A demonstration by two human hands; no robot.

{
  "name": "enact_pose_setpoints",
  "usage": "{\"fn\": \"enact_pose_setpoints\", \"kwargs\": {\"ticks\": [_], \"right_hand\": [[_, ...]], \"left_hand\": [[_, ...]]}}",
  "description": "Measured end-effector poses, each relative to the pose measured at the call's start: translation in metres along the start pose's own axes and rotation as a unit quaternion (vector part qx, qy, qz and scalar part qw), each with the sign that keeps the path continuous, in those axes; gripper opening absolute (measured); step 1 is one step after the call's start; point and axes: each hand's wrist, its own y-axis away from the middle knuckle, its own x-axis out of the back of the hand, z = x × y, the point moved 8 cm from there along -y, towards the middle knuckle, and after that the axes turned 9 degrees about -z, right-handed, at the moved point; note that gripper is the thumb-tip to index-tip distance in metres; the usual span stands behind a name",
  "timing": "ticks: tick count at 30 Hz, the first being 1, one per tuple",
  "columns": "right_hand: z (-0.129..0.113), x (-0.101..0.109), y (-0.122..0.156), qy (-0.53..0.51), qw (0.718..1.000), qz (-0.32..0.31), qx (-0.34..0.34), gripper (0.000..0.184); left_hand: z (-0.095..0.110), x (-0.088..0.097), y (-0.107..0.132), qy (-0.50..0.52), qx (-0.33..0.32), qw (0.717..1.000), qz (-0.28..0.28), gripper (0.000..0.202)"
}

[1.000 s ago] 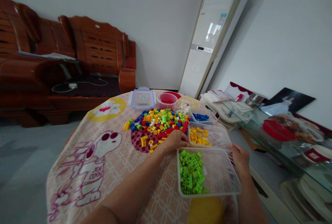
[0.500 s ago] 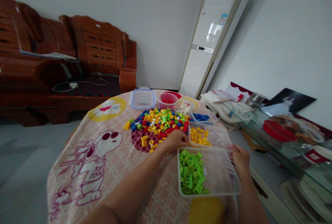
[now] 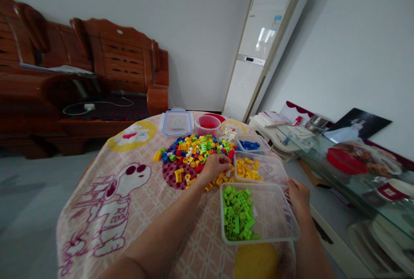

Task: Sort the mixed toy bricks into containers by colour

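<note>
My left hand [image 3: 216, 167] is over the right edge of a mixed pile of toy building bricks [image 3: 194, 149], just left of a clear plastic container [image 3: 270, 167] of yellow bricks [image 3: 247, 170]. Its fingers are pinched together; what lies between them is too small to make out. Several loose yellow bricks [image 3: 221, 179] lie under the hand. At the right, my right hand [image 3: 298, 195] is closed on the corner of the yellow-brick container. Nearer to me, a larger clear container [image 3: 274, 241] holds green bricks [image 3: 238, 214] on its left side.
Behind the pile stand a round tub [image 3: 208, 131] of red bricks and a blue-rimmed lid [image 3: 177, 123]. White bricks [image 3: 229, 134] and a container of blue bricks [image 3: 249, 145] are at the back right. A cluttered glass shelf [image 3: 320, 171] borders the table's right side.
My left hand has lifted slightly away from me, off the yellow bricks beside the container, which now show beneath it. My right hand keeps its place on the container corner.
</note>
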Motion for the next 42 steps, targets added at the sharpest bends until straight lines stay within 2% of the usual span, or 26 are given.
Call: {"fn": "enact_pose_setpoints", "kwargs": {"ticks": [4, 8, 10, 12, 14, 16, 19, 23, 28, 35, 42], "right_hand": [[0.005, -0.002, 0.0, -0.014, 0.999, -0.016, -0.026, 0.068], [0.008, -0.002, -0.001, -0.014, 1.0, -0.016, -0.021, 0.063], [0.008, -0.001, -0.003, -0.012, 1.0, -0.015, -0.01, 0.061], [0.009, -0.002, -0.004, -0.011, 1.0, -0.016, -0.003, 0.061], [0.009, -0.002, -0.004, -0.011, 1.0, -0.013, 0.002, 0.062], [0.009, -0.002, -0.004, -0.01, 1.0, -0.01, 0.002, 0.063], [0.007, -0.001, -0.003, -0.009, 1.0, -0.007, -0.004, 0.064], [0.004, -0.001, 0.0, -0.012, 1.0, -0.009, -0.005, 0.063], [0.0, 0.0, 0.001, -0.009, 1.0, 0.001, 0.001, 0.063], [0.001, 0.0, 0.0, -0.003, 1.0, -0.006, -0.007, 0.063], [-0.007, 0.002, 0.004, -0.01, 1.0, -0.005, 0.004, 0.061]], "left_hand": [[-0.003, -0.017, -0.004, 0.089, -0.016, 0.996, -0.01, 0.023], [-0.001, -0.022, -0.005, 0.109, -0.043, 0.993, -0.024, 0.03], [0.003, -0.016, -0.003, 0.061, -0.041, 0.997, -0.013, 0.031], [0.008, -0.008, 0.001, -0.039, -0.037, 0.999, 0.008, 0.028], [0.015, -0.005, 0.005, -0.155, -0.036, 0.987, 0.009, 0.021], [0.017, -0.009, 0.007, -0.242, -0.033, 0.969, -0.02, 0.016], [0.015, -0.022, 0.007, -0.31, -0.047, 0.946, -0.082, 0.013], [0.011, -0.034, 0.005, -0.346, -0.092, 0.923, -0.141, 0.012], [0.008, -0.037, 0.005, -0.368, -0.113, 0.908, -0.168, 0.015], [0.008, -0.037, 0.006, -0.346, -0.102, 0.918, -0.168, 0.009], [0.006, -0.04, 0.006, -0.347, -0.113, 0.918, -0.155, 0.017]]}}
